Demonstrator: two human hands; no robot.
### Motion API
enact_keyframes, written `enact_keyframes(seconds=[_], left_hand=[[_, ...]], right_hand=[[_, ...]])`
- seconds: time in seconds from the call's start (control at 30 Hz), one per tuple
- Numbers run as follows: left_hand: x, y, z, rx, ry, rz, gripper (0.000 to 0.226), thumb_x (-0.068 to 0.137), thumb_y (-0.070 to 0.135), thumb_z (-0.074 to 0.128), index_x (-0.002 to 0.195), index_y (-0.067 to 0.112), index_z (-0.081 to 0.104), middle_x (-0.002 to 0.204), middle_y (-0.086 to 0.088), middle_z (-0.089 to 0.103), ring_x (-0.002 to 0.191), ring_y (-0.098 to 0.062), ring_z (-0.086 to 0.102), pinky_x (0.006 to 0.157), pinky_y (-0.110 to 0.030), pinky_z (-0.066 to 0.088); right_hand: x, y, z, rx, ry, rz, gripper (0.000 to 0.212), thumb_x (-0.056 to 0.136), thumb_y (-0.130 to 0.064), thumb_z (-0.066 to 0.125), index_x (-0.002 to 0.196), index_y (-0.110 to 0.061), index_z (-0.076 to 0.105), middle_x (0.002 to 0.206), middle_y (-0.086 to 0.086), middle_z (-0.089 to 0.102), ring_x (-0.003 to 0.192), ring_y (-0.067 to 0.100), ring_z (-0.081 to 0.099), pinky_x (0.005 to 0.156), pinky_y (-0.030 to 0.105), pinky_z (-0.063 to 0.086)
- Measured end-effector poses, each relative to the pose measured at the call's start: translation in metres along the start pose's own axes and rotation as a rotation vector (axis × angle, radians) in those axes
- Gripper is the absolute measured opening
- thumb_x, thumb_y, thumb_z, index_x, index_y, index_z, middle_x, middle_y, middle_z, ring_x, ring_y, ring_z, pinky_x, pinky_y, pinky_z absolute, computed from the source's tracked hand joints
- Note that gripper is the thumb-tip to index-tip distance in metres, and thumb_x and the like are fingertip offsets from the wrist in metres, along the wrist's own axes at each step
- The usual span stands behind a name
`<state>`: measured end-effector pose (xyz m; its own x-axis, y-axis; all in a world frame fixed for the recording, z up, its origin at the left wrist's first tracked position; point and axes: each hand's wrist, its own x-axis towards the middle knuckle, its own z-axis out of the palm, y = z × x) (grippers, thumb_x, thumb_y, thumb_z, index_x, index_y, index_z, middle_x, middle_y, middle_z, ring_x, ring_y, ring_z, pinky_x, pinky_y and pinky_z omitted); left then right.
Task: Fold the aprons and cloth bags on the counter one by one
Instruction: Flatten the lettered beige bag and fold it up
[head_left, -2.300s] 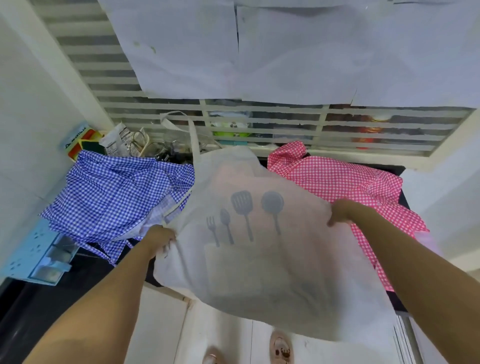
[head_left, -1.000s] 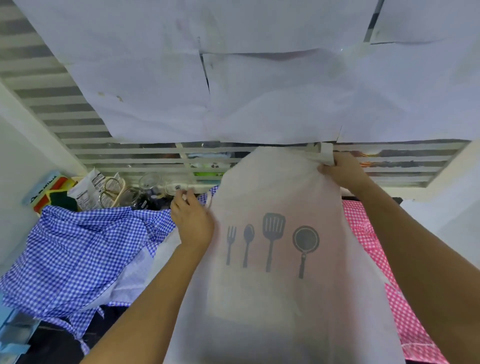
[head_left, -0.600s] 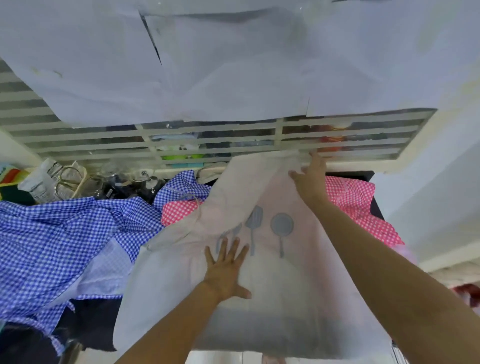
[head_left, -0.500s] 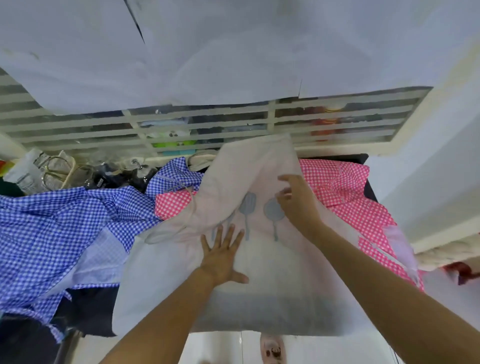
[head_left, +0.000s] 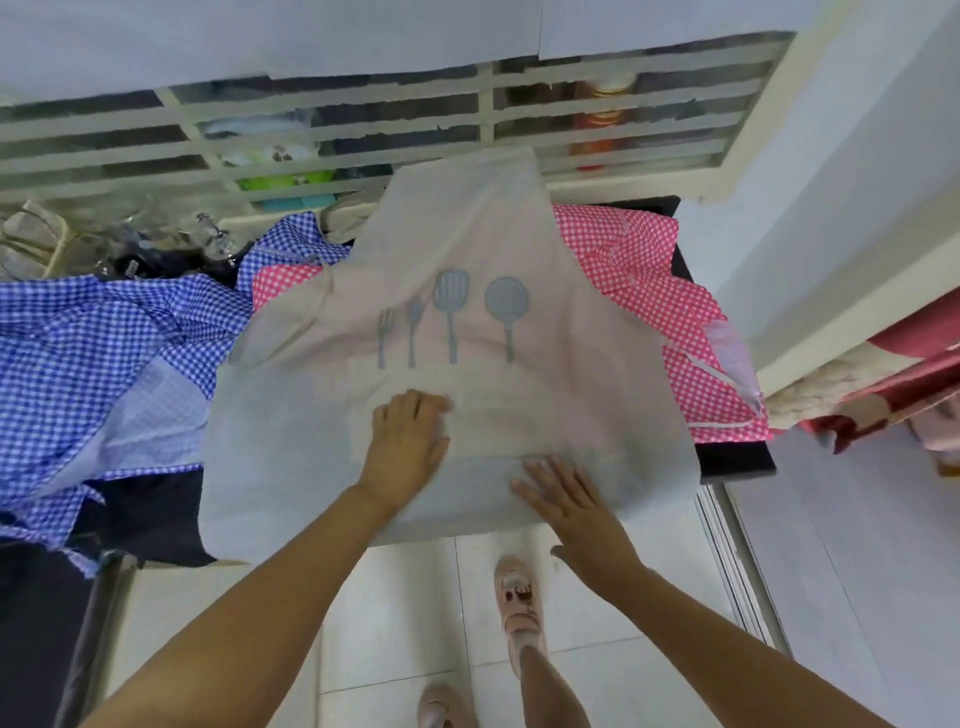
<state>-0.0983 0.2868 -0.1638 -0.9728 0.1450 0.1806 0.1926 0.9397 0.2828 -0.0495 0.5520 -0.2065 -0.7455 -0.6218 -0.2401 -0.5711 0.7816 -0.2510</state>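
A white apron (head_left: 467, 249) printed with grey fork, spoon, spatula and pan lies spread flat over the dark counter (head_left: 727, 457), its lower edge hanging over the front. My left hand (head_left: 410, 441) presses flat on its middle, just below the print. Flat on the apron near the counter's front edge rests my right hand (head_left: 566, 499), fingers spread. A pink checked apron (head_left: 675, 322) lies partly under the white one on the right. On the left a blue checked apron (head_left: 98, 353) is heaped.
A slatted window grille (head_left: 363, 135) runs along the back, paper sheets above it. Glassware and packets (head_left: 130, 239) clutter the back left. White wall and doorframe (head_left: 831, 208) stand on the right. Below the counter is tiled floor with my feet in pink slippers (head_left: 519, 608).
The white apron was held up, then laid down on the counter. Both hands came down onto it, and the right hand slid from its top toward the front edge.
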Motion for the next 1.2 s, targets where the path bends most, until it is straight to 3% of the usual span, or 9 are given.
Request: enact_keyframes(seconds=[0.1, 0.23, 0.3, 0.43, 0.53, 0.63, 0.8, 0.97, 1.2], left_hand=[[-0.056, 0.004, 0.002, -0.031, 0.064, 0.158, 0.034, 0.074, 0.037, 0.071, 0.100, 0.019, 0.059, 0.093, 0.002, 0.060, 0.085, -0.019, 0.058, 0.077, -0.026, 0.027], [-0.123, -0.033, 0.005, 0.233, -0.209, -0.023, 0.112, 0.040, 0.045, 0.092, 0.135, 0.015, 0.042, 0.131, -0.011, 0.048, 0.118, -0.029, 0.043, 0.092, -0.046, 0.038], [-0.138, -0.051, -0.002, 0.294, -0.301, -0.090, 0.120, 0.039, 0.030, 0.095, 0.143, 0.016, 0.036, 0.141, -0.009, 0.047, 0.127, -0.032, 0.045, 0.093, -0.055, 0.042], [-0.136, -0.064, -0.008, 0.067, -0.190, -0.133, 0.074, 0.061, 0.003, 0.084, 0.129, 0.016, 0.055, 0.134, -0.007, 0.055, 0.126, -0.023, 0.048, 0.094, -0.053, 0.039], [-0.131, -0.072, -0.012, -0.150, -0.094, -0.166, 0.030, 0.069, -0.004, 0.076, 0.090, 0.013, 0.064, 0.113, -0.010, 0.062, 0.116, -0.023, 0.054, 0.094, -0.051, 0.042], [-0.129, -0.075, -0.022, -0.246, -0.110, -0.153, 0.023, 0.067, -0.009, 0.076, 0.076, 0.008, 0.063, 0.097, -0.010, 0.063, 0.099, -0.028, 0.063, 0.088, -0.035, 0.046], [-0.120, -0.057, -0.071, -0.407, -0.369, -0.312, 0.033, 0.079, 0.005, 0.073, 0.069, 0.030, 0.055, 0.076, 0.008, 0.062, 0.075, -0.015, 0.058, 0.066, -0.011, 0.041], [-0.078, -0.054, -0.129, -0.429, -0.793, -0.364, 0.017, 0.076, 0.019, 0.080, 0.072, 0.022, 0.063, 0.069, 0.006, 0.061, 0.063, -0.008, 0.053, 0.056, -0.013, 0.039], [0.005, -0.064, -0.167, -0.350, -0.744, -0.385, 0.012, 0.081, 0.020, 0.076, 0.073, 0.024, 0.068, 0.068, 0.012, 0.067, 0.064, -0.004, 0.060, 0.060, -0.011, 0.045]], right_hand=[[0.003, -0.005, 0.006, -0.042, 0.051, 0.041, 0.126, 0.047, -0.004, 0.087, 0.151, -0.028, 0.020, 0.159, -0.001, 0.017, 0.145, 0.026, 0.016, 0.119, 0.037, 0.005], [0.007, 0.001, 0.003, -0.047, 0.160, 0.042, 0.109, 0.055, 0.006, 0.080, 0.147, -0.025, 0.031, 0.154, 0.000, 0.030, 0.139, 0.028, 0.033, 0.116, 0.032, 0.006], [0.009, 0.009, -0.006, -0.025, 0.184, 0.036, 0.107, 0.057, 0.015, 0.074, 0.147, -0.023, 0.030, 0.151, -0.002, 0.032, 0.138, 0.025, 0.034, 0.116, 0.028, 0.008], [0.010, 0.026, -0.007, 0.132, 0.245, -0.009, 0.081, 0.075, 0.013, 0.067, 0.144, -0.017, 0.035, 0.148, -0.005, 0.031, 0.138, 0.015, 0.027, 0.115, 0.025, 0.020], [-0.002, 0.023, -0.011, 0.209, 0.356, -0.010, 0.050, 0.069, 0.010, 0.076, 0.114, -0.009, 0.069, 0.123, 0.011, 0.064, 0.111, 0.030, 0.063, 0.093, 0.039, 0.051], [-0.019, 0.017, -0.027, 0.167, 0.416, 0.077, 0.026, 0.065, 0.007, 0.080, 0.088, -0.005, 0.077, 0.097, 0.014, 0.073, 0.084, 0.034, 0.071, 0.074, 0.042, 0.056], [-0.042, 0.012, -0.065, 0.397, 0.286, 0.250, 0.013, 0.087, -0.005, 0.065, 0.097, -0.007, 0.073, 0.097, 0.002, 0.070, 0.089, 0.018, 0.063, 0.079, 0.019, 0.041], [-0.043, 0.028, -0.130, 0.396, -0.131, 0.241, 0.007, 0.086, -0.011, 0.068, 0.091, -0.010, 0.072, 0.091, 0.002, 0.070, 0.083, 0.018, 0.061, 0.073, 0.021, 0.042], [-0.004, 0.048, -0.218, 0.370, -0.189, 0.299, 0.006, 0.084, -0.011, 0.070, 0.087, -0.016, 0.073, 0.080, -0.003, 0.068, 0.067, 0.005, 0.057, 0.055, 0.007, 0.042]])
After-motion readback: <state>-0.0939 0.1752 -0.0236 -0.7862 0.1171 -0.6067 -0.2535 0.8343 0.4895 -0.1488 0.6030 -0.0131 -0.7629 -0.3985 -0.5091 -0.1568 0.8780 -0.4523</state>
